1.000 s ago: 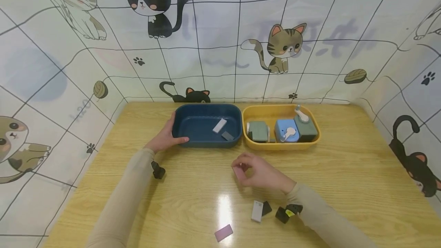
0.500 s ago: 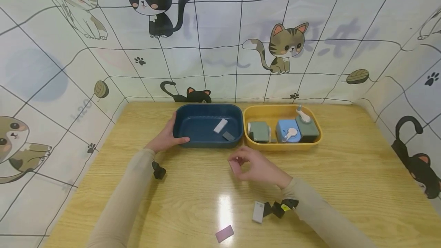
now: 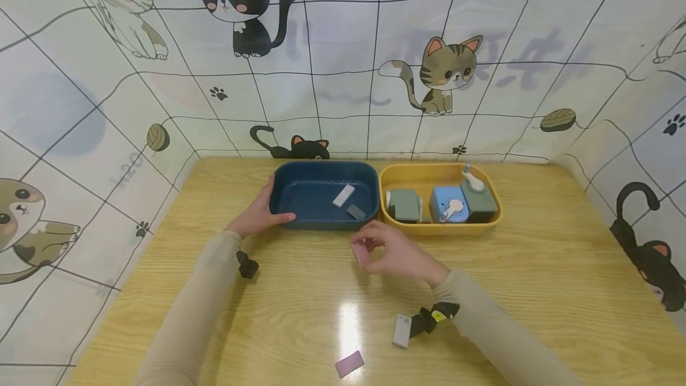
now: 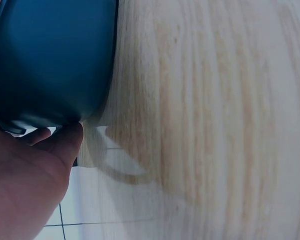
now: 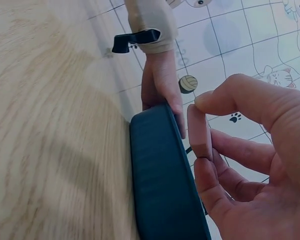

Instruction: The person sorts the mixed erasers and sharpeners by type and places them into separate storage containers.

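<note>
My left hand grips the left end of a dark blue bin, its thumb along the front wall. Inside the bin lie a white block and a grey block. Just in front of the bin's right corner, my right hand pinches a pink block above the table. The right wrist view has that pink block between thumb and fingertips, near the bin's outer wall. Another pink block and a light grey block lie on the table nearer me.
Right of the blue bin stands a yellow bin. It holds a blue box with a white crank and green boxes. A dark piece lies beside the light grey block. A cat-print sheet stands behind the table.
My right hand has moved slightly left and away from me, toward the blue bin, with the pink block pinched in it. The left hand keeps its hold on the bin.
</note>
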Available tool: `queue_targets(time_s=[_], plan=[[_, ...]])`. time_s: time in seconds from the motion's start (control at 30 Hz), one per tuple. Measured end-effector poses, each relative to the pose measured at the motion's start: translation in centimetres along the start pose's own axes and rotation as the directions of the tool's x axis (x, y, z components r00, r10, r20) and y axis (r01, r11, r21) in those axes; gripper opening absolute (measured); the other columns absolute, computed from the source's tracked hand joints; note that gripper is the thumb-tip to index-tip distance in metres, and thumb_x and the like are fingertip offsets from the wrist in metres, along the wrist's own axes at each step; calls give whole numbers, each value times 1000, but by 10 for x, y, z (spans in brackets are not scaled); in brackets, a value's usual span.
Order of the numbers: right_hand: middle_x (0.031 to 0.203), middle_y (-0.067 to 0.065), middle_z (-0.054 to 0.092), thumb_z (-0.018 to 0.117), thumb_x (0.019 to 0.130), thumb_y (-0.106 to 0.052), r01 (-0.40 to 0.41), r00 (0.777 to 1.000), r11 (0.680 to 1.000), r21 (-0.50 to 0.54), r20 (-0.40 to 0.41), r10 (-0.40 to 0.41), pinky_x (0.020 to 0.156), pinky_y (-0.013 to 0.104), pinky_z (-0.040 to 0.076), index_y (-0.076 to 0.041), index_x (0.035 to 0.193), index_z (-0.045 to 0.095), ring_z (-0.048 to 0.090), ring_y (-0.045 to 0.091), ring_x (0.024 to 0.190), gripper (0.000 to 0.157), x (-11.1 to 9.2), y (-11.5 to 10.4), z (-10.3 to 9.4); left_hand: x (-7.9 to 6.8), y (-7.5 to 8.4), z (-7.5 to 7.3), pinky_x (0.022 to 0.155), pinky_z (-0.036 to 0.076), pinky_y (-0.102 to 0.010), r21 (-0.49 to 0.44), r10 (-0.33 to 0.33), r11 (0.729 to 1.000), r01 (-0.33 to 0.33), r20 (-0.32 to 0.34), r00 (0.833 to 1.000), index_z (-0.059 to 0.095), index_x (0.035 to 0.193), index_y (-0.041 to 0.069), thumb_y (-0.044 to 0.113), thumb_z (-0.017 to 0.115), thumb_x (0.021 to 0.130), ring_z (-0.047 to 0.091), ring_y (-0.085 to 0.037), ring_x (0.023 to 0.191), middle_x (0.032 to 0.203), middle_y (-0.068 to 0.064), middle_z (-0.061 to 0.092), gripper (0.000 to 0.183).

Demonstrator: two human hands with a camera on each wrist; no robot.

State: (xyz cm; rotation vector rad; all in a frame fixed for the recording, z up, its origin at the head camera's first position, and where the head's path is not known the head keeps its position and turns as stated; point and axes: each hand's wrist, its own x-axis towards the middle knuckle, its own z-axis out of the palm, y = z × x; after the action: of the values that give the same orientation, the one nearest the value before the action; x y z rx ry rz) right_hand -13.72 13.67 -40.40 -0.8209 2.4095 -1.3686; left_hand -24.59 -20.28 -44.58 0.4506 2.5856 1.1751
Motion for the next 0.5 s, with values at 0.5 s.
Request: queue_targets(time_s=[0.5], plan=[[108,2,56,70,88,-16,1,1000,999,32,13,-1,86,41,50,-11,117,67,61,16,93,30,26,-15,-7,1,1,-1,113,6,-55,-4,-12,1000,12,14,1000,-19,152,15,41,76,83,-6,-33,145,159,-14,-12,120]])
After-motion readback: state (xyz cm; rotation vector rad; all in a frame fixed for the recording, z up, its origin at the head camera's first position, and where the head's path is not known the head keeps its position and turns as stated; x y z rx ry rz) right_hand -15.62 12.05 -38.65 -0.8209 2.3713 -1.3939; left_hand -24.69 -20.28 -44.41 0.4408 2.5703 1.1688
